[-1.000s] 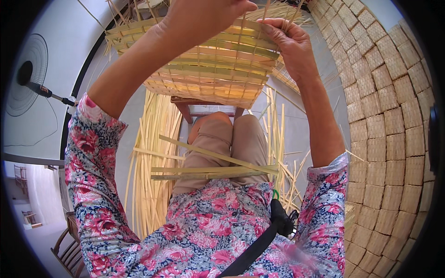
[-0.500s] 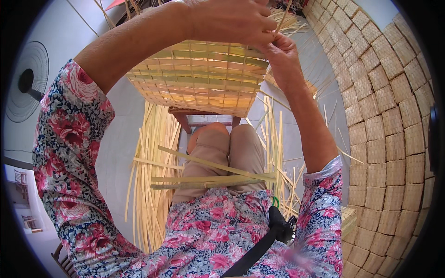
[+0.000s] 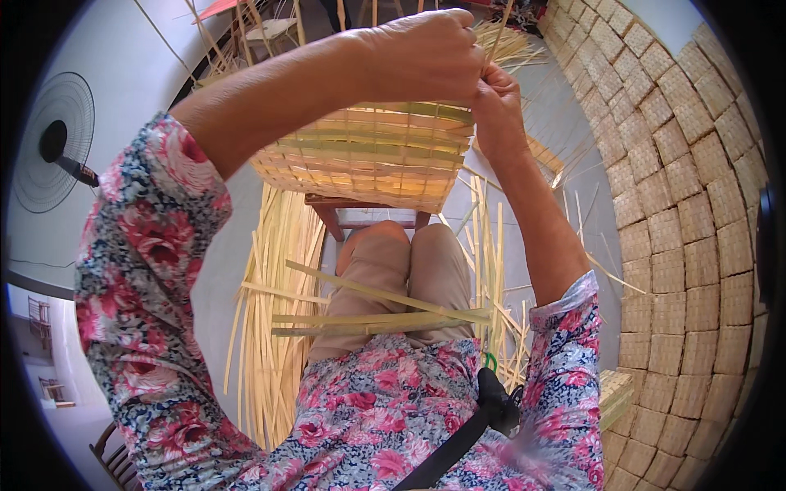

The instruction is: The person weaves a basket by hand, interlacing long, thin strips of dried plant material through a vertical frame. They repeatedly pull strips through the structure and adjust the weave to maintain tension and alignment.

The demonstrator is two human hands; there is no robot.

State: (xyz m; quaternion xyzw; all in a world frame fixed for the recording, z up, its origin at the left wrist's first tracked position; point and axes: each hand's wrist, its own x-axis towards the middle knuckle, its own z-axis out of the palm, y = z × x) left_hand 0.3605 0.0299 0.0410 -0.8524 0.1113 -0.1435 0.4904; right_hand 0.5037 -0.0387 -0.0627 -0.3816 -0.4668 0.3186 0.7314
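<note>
A partly woven bamboo basket [image 3: 360,155], with pale yellow and greenish bands, rests tilted on a small dark-red wooden stool [image 3: 327,214] beyond my knees. At its upper right corner my two hands meet. My left hand [image 3: 426,56] reaches across above the rim, knuckles up, its fingers curled. Just to its right, my right hand [image 3: 499,106] is closed in a pinch. A thin upright bamboo strip [image 3: 498,37] rises from between them; the fingertips on it are partly hidden. Several flat bamboo strips [image 3: 377,322] lie across my lap.
Long loose strips [image 3: 282,327] cover the floor left of my legs, and more [image 3: 483,245] lie on the right. Stacked woven squares [image 3: 679,245] line the right side. A standing fan [image 3: 57,143] is at the left; chairs [image 3: 270,33] stand at the back.
The view has tilted up a little, so chairs show at the top. Both hands stay together at the basket's corner, still closed, with the left wrist slightly further right.
</note>
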